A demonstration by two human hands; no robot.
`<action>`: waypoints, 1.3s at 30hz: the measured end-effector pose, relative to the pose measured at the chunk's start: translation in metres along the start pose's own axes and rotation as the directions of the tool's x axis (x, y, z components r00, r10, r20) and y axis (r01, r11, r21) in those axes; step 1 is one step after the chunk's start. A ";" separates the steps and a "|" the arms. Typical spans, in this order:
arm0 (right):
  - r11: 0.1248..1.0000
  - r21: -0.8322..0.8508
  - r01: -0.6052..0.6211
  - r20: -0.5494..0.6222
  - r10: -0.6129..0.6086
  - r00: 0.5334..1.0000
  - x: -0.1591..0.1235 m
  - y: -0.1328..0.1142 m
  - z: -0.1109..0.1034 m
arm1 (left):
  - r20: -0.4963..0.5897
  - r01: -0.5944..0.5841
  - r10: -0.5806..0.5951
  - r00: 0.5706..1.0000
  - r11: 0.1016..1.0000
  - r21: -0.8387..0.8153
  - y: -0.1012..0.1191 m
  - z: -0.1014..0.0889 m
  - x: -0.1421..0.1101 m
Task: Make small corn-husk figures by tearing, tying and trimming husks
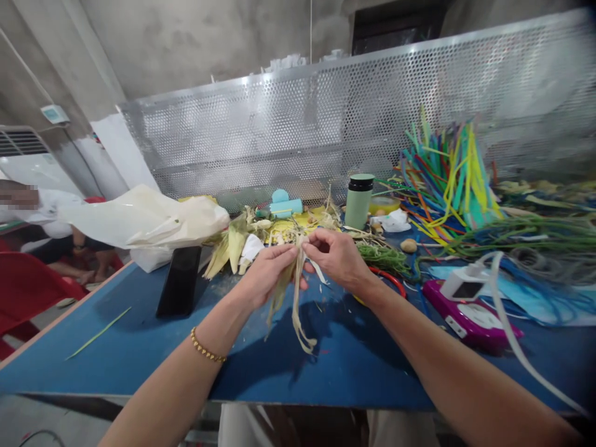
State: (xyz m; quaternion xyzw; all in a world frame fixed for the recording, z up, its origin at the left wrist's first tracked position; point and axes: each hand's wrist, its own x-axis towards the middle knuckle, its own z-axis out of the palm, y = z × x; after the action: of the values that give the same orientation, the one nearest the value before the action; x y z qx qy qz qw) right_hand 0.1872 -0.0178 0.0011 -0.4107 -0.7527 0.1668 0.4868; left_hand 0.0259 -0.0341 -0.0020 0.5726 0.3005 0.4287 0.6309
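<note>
Table: bare strip just nearer than the hands
Phone: blocks left
Purple power strip: blocks right
Bottle: stands beyond

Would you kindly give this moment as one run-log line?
Left hand: pinching pale, dry, husk-like strips | Right hand: pinching at strips' top | Nearby: black rectangular phone, green cylindrical bottle

The bare left hand and bare right hand hide part of the pale, dry, fibrous strips between them.
</note>
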 end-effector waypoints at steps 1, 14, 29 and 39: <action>1.000 -0.002 0.010 0.008 -0.010 1.000 0.001 0.000 -0.001 | -0.003 -0.010 0.010 1.000 1.000 0.024 0.000 -0.001 0.000; 0.745 -0.666 0.025 0.485 0.407 0.774 0.007 0.030 -0.026 | -0.336 -0.075 0.051 0.940 0.996 -0.058 0.006 -0.021 0.010; 0.933 -0.357 0.039 0.065 -0.017 0.998 0.020 0.039 -0.029 | -0.372 -0.172 0.114 0.921 0.977 -0.127 0.004 -0.031 0.014; 0.945 -0.323 0.041 -0.430 -0.185 0.884 0.026 0.025 -0.052 | -0.377 -0.165 0.113 0.920 0.980 -0.111 -0.003 -0.032 0.018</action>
State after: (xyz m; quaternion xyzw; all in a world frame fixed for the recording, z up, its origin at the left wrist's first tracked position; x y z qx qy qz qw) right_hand 0.2387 0.0103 0.0246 -0.4630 -0.6574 -0.0810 0.5889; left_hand 0.0070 -0.0034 -0.0083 0.4562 0.3410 0.5923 0.5699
